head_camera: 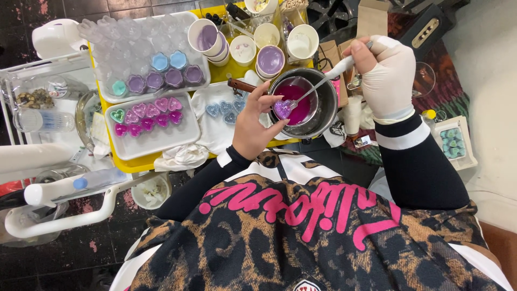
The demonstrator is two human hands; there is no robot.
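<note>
My bare left hand [252, 123] pinches a small clear heart-shaped mould [281, 109] filled with purple liquid, held over the rim of a metal pot [323, 110]. The pot holds a smaller bowl of magenta liquid [298, 101]. My right hand [386, 75], in a white glove, grips the white handle of a metal spoon [318, 86] whose bowl rests at the heart mould. A white tray [161, 141] at the left holds pink and purple heart moulds [148, 114] and one green one.
A second tray [116, 97] behind carries flower-shaped purple and blue moulds [161, 73] and several clear ones. Paper cups with purple and white residue [253, 40] stand at the back of the yellow table. Blue hearts [223, 109] lie on white cloth. A white cart frame [64, 205] stands at the left.
</note>
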